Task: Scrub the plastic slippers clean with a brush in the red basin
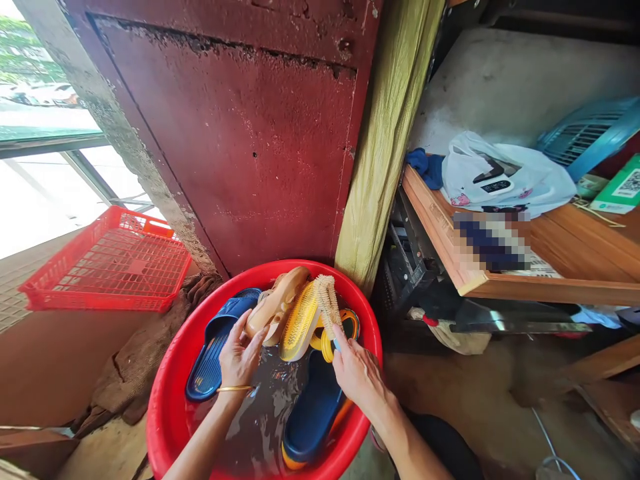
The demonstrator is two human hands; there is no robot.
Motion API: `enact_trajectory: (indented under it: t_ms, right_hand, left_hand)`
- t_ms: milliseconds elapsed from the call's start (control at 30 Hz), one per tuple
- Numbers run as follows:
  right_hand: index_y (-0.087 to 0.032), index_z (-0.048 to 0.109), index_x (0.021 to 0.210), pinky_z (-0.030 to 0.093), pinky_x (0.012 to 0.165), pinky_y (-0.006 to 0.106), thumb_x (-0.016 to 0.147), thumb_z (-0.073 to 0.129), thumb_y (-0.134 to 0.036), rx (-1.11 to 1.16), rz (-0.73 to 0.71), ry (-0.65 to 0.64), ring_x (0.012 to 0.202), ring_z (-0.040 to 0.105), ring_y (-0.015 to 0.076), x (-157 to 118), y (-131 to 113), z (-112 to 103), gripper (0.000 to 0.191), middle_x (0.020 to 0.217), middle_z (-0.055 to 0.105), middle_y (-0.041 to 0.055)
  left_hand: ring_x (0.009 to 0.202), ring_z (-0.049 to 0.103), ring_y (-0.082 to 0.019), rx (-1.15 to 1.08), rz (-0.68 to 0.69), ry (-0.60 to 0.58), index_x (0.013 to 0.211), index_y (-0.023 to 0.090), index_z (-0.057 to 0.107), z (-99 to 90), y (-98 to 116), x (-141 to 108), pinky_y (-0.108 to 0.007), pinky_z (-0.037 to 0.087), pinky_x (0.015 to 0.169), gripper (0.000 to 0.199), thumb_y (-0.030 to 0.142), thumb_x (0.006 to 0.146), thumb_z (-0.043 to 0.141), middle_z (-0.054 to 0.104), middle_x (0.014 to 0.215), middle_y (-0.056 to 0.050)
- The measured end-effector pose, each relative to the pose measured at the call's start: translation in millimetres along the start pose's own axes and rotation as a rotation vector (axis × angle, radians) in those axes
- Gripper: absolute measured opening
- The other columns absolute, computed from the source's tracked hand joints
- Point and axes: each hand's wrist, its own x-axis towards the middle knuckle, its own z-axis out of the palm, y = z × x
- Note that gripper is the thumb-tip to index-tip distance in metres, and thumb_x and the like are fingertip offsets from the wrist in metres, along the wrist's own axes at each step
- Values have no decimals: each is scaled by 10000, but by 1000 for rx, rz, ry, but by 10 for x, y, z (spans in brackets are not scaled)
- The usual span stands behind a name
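Observation:
My left hand [240,360], with a gold bangle at the wrist, grips the near end of a tan sandal [283,297], tilted over the red basin [170,373]. In my right hand [357,367] is a scrub brush [327,300] with pale bristles, its handle mostly hidden by the fingers. The bristles are beside a yellow-soled shoe [300,323] lying against the tan sandal. A ribbed blue slipper [205,367] rests at the basin's left. Nearer me lies a dark blue slipper [310,413] with an orange edge. Murky water [265,413] fills the bottom.
Behind the basin stands a dark red door [240,147] beside a yellowish curtain [390,133]. A red plastic crate [110,260] sits at left. On the right, a wooden tray table [575,240] bears a white plastic bag [500,173] and a blue basket [590,137].

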Motion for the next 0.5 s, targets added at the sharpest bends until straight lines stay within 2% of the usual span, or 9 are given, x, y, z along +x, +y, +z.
enact_trajectory:
  t_ms: [100,167,233,300,400,467,500]
  right_hand:
    - [-193,338,1571,510,805,346,979,388,-208,-12,30,-44,948,717,270,-5,38,-16,594,1098,733,143]
    - [-161,356,1562,504,823,356,979,372,-189,-24,50,-76,970,713,278,0,44,-18,584,1089,735,161]
    - [-145,367,1554,499,833,357,979,369,-182,-26,65,-100,983,711,280,12,26,-11,576,1084,735,170]
    - [-158,358,1558,497,838,350,985,367,-189,-18,75,-100,994,709,275,28,-14,1,574,1087,736,165]
    - [-203,304,1581,502,824,343,992,366,-216,-8,55,-83,981,711,268,36,-99,21,592,1116,729,147]
    - [-225,259,1596,510,791,346,986,373,-227,-15,23,-87,939,717,268,13,-148,33,621,1137,722,138]
    - [-228,251,1599,513,778,348,980,379,-227,-21,7,-89,923,718,269,-8,-161,40,632,1141,720,137]
  left_hand:
    - [856,709,-237,2,2,67,1353,209,600,-28,-33,49,-321,560,741,767,564,689,750,759,1012,-77]
    - [808,710,-231,-40,-33,76,1396,218,557,-47,-72,79,-341,570,715,789,570,713,737,756,1026,-82]
    - [813,715,-240,-35,-8,86,1421,221,528,-73,-105,94,-372,581,728,771,569,755,703,753,1037,-85]
    - [959,711,-276,74,155,132,1381,225,567,-104,-121,91,-430,572,857,689,549,784,684,741,1109,-95]
    - [1217,623,-310,266,491,155,1265,246,652,-134,-117,65,-478,461,1075,516,500,816,666,681,1292,-101]
    - [1276,586,-310,291,577,135,1226,256,671,-135,-97,46,-483,418,1124,457,482,828,657,661,1338,-93]
    - [1279,584,-309,262,558,135,1221,255,674,-133,-79,38,-482,415,1129,460,481,820,666,665,1334,-89]
